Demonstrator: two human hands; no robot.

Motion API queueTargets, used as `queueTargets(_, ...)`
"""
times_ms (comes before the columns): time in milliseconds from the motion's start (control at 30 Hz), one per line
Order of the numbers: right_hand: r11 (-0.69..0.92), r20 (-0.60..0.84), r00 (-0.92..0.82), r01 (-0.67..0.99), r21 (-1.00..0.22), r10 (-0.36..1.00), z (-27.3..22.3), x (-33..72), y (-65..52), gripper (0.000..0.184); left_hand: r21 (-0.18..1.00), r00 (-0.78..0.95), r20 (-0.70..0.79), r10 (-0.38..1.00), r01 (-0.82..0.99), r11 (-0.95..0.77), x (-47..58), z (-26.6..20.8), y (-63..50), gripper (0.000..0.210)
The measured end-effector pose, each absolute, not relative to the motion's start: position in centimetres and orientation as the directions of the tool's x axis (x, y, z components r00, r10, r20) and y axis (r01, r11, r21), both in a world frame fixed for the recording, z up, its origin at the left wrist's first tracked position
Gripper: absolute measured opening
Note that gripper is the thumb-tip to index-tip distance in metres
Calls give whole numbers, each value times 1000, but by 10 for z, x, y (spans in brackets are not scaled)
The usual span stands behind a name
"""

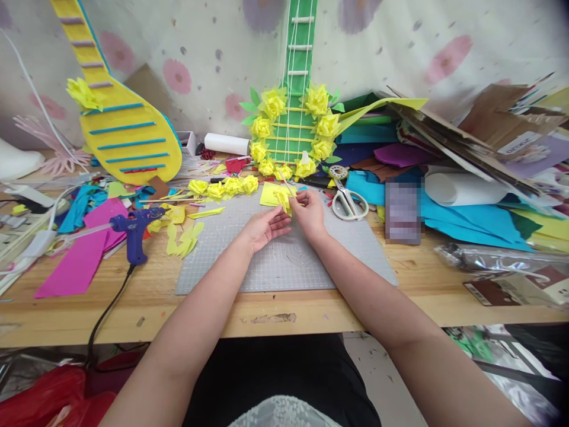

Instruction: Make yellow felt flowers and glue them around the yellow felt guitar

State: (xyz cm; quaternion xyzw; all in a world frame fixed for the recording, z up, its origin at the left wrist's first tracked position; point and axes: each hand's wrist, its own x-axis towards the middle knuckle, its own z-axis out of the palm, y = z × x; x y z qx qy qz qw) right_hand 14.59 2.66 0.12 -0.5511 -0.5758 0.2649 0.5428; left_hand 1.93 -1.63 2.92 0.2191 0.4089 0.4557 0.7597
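Above the grey cutting mat [284, 267], both my hands meet at a small yellow paper piece [283, 200]. My left hand [267, 228] pinches its lower edge between thumb and forefinger, the other fingers loosely stretched out. In my right hand [309, 213] is a thin pale stick [287, 184], which slants up across the yellow piece. Just behind lies a stack of yellow paper squares [267, 194]. A row of finished yellow paper flowers [223, 187] sits left of it. White-handled scissors [349, 203] rest to the right of my right hand.
A green paper guitar [292, 133] ringed with yellow flowers leans at the back; a yellow one [128, 136] leans left. A blue glue gun [136, 231] stands at left, its cord over the table edge. Coloured sheets [471, 216] and a blurred-out rectangle [403, 210] lie right.
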Motion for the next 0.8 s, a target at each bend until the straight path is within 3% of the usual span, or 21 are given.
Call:
queueTargets(267, 458, 564, 101, 476, -751, 820, 14, 147, 16, 11, 770, 156, -419, 895, -462, 441, 24, 33, -19, 8)
queueTargets(600, 523, 656, 43, 565, -638, 754, 13, 150, 17, 10, 753, 140, -439, 888, -483, 448, 19, 35, -16, 5)
queueTargets(800, 526, 655, 42, 558, -642, 755, 16, 148, 15, 11, 680, 197, -507, 839, -507, 530, 21, 36, -16, 6)
